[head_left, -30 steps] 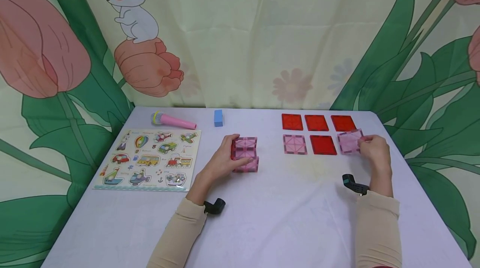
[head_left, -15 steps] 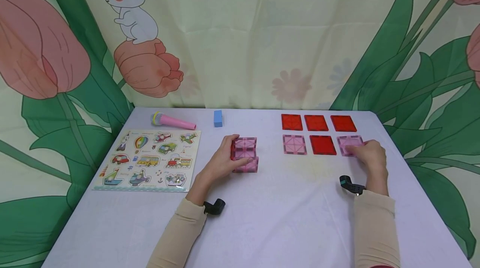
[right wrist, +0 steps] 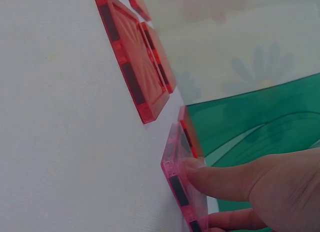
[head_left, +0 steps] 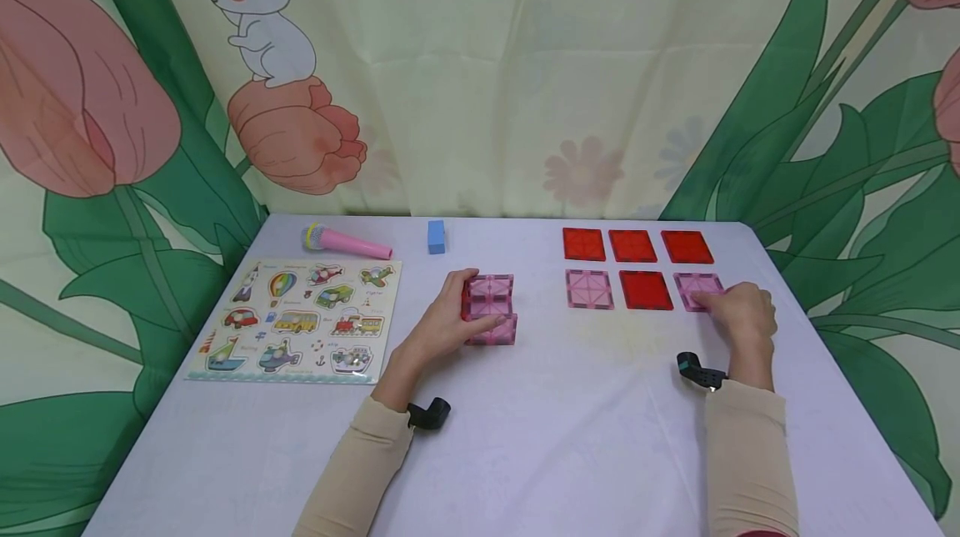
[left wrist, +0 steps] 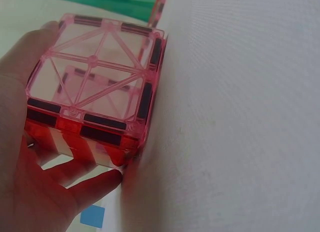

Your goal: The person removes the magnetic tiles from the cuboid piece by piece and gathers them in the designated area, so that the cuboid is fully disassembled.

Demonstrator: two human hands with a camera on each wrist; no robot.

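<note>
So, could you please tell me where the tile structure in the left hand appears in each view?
Head: the tile structure is slightly below the picture's centre, held by the left hand.
Left wrist: the tile structure is at upper left.
Right wrist: not in it.
Shared landmark: the white cloth, below the tile structure in head, at right in left wrist, at left in right wrist.

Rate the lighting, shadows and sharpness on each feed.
Head: bright, even; red tiles look crisp, but print on the board is too small to read. Left wrist: dimmer, grey, soft shadow on the cloth near the pink tiles. Right wrist: also dim, no strong glare.
</note>
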